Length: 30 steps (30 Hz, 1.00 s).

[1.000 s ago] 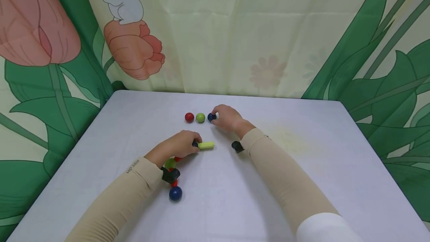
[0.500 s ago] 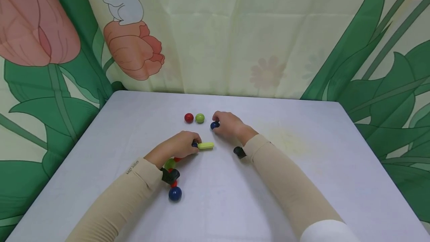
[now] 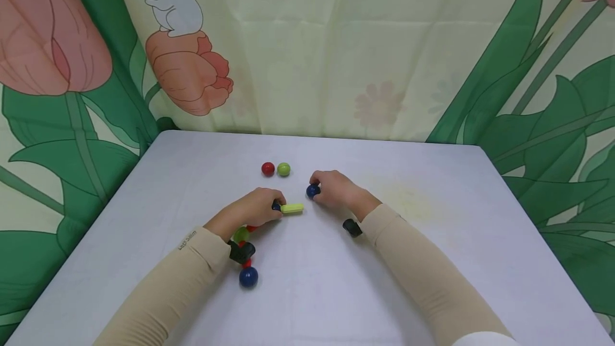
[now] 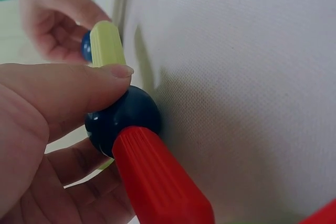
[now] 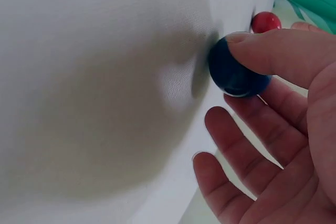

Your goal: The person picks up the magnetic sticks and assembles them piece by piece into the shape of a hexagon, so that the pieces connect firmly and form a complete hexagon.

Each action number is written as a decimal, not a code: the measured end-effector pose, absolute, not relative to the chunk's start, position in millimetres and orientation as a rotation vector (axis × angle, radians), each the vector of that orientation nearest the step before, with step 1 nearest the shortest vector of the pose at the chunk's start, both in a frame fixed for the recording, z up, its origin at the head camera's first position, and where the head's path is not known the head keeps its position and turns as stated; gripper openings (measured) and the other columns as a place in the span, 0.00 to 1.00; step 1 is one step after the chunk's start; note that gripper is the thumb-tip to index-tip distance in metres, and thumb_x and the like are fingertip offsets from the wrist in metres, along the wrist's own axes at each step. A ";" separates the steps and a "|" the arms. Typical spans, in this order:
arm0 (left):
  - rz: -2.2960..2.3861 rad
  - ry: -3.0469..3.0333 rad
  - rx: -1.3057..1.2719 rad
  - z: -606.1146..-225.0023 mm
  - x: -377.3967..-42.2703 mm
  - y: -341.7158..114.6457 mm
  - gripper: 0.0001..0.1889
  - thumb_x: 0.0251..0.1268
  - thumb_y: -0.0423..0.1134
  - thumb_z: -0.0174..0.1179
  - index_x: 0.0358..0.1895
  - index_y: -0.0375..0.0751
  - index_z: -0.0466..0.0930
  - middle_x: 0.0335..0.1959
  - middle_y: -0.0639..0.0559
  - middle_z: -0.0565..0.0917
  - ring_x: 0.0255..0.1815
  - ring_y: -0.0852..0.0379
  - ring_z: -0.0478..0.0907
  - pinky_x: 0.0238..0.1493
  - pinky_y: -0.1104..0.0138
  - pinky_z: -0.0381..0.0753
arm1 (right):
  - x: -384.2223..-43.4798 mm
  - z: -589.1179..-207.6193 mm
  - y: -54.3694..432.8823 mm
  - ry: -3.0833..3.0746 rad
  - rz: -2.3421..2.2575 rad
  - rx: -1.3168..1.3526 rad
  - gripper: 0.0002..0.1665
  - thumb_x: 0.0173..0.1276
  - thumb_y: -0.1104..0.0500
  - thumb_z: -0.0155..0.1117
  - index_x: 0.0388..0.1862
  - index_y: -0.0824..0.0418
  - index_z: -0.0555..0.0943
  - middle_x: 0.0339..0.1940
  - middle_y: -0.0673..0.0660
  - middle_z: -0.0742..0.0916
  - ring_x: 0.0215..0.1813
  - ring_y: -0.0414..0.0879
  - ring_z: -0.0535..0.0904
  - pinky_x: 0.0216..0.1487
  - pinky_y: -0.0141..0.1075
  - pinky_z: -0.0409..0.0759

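In the head view my left hand (image 3: 258, 206) grips a dark blue ball (image 4: 131, 116) that joins a yellow-green ribbed rod (image 3: 292, 209) and a red ribbed rod (image 4: 157, 179). The rod's free end points right, toward my right hand (image 3: 340, 192). That hand pinches a loose blue ball (image 3: 313, 191) between thumb and fingers, a short gap from the rod tip. Under my left wrist runs more of the chain: a green ball (image 3: 241, 235), red rods and a blue ball (image 3: 248, 277) at the near end. The wrist and its camera partly hide this stretch.
A red ball (image 3: 268, 169) and a green ball (image 3: 284, 169) lie side by side farther back on the white-covered table (image 3: 432, 282). Behind the table's back edge hangs a printed curtain (image 3: 298, 68).
My right hand has drawn the blue ball away from the red and green balls, toward me and slightly right. My left hand has stayed nearly still on the joined ball.
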<state>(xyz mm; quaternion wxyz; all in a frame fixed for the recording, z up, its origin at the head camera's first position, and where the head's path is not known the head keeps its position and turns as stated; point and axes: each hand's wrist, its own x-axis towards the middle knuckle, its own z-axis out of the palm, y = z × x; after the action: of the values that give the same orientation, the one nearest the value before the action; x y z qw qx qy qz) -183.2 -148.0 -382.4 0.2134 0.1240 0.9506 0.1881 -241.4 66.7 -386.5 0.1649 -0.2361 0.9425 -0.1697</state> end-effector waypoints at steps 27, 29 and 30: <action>0.498 2.650 0.368 -382.4 -184.2 -146.4 0.17 0.67 0.39 0.66 0.57 0.42 0.81 0.48 0.48 0.82 0.46 0.51 0.75 0.59 0.55 0.76 | -214.2 -389.4 69.3 2.630 -0.503 -0.801 0.25 0.68 0.59 0.69 0.62 0.63 0.78 0.54 0.57 0.82 0.55 0.49 0.77 0.63 0.43 0.73; 0.499 2.652 0.363 -382.1 -183.8 -146.0 0.17 0.67 0.39 0.67 0.57 0.42 0.81 0.47 0.48 0.82 0.46 0.51 0.75 0.59 0.55 0.76 | -213.5 -388.9 68.1 2.625 -0.514 -0.795 0.25 0.68 0.58 0.69 0.62 0.63 0.78 0.53 0.57 0.82 0.54 0.49 0.77 0.62 0.42 0.74; 0.498 2.653 0.361 -382.2 -183.7 -145.9 0.17 0.67 0.39 0.67 0.57 0.42 0.81 0.47 0.48 0.82 0.46 0.51 0.75 0.59 0.55 0.76 | -213.3 -388.9 67.7 2.623 -0.515 -0.792 0.25 0.67 0.58 0.69 0.61 0.63 0.78 0.53 0.57 0.82 0.53 0.48 0.77 0.62 0.42 0.74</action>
<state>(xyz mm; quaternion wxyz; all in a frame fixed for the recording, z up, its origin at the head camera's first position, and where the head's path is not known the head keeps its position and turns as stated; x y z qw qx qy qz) -183.7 -145.9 -382.2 0.2077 0.1295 0.9529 0.1789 -213.3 67.7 -388.9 0.1758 -0.2796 0.9262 -0.1819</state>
